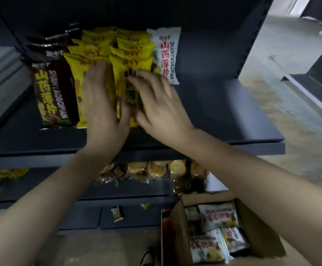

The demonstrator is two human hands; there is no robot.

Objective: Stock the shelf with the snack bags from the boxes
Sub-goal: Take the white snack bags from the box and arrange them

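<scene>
Hands met at the centre of the frame, over two rows of yellow snack bags (131, 60) lined up on the dark shelf (223, 116). The left hand (103, 110) lay flat with fingers together against the front bag of the left yellow row, pressing on it rather than closing around anything. The right hand (160, 106) had its fingers spread and slightly curled over the front bag of the right yellow row, thumb low near the bag's bottom edge; whether it truly gripped the bag could not be told through the motion blur. Just left of the yellow rows stood a row of brown snack bags (54, 95), touching them, and at the upper centre-right a single white snack bag (166, 54) leaned beside the right yellow row. On the lower shelf (41, 181), below the forearms, lay clear-wrapped round biscuits (156, 169). In the lower right of the frame an open cardboard box (260, 227) sat on the floor, holding more white bags (214, 239).
</scene>
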